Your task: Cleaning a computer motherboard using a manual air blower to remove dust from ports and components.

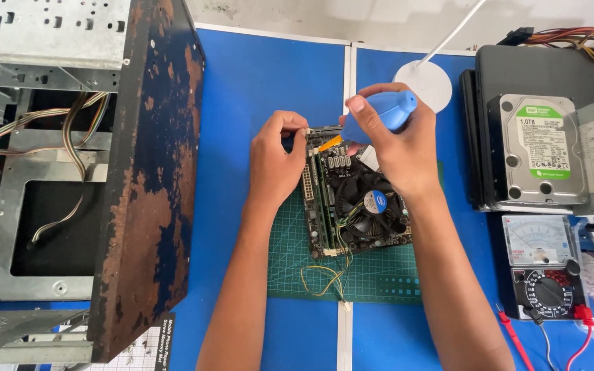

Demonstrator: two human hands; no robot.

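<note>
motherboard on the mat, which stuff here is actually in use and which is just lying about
In use: motherboard, blue air blower in the right hand, left hand at the board's edge, green mat.

Lying about: hard drive, multimeter, rusty case, white lamp base.

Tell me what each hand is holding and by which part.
The right hand grips a blue rubber air blower around its bulb. The left hand pinches the top left edge of the motherboard.

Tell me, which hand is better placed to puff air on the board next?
Probably the right hand: it already grips the blue blower, and sits over the board's top edge. The left hand is pinching the board's corner, with no tool in it.
</note>
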